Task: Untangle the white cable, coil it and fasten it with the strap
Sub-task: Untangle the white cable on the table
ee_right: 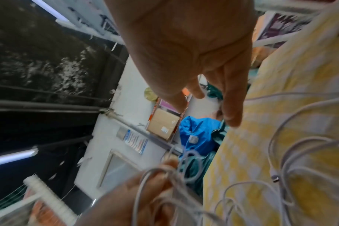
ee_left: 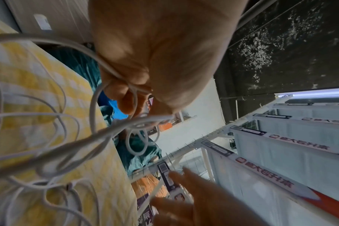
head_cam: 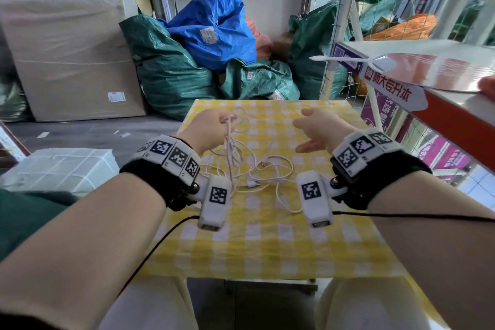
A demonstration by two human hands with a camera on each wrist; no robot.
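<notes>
Plainly, the left hand [head_cam: 207, 128] pinched the white cable [head_cam: 241, 166] strands hanging down to the tangle; the right hand [head_cam: 317, 128], spread empty, hovered just beside.

Blue sack [head_cam: 214, 27] among green sacks [head_cam: 166, 67]

**Desk under a yellow-and-white checked cloth**

The desk [head_cam: 267, 249] carries 1 tangle of white cable [head_cam: 254, 169], spread in loose loops on the cloth between the 2 hands and just nearer the person than them. Some strands rise off the cloth toward the left hand [head_cam: 206, 128]; 1 connector end lies among the loops.
</notes>
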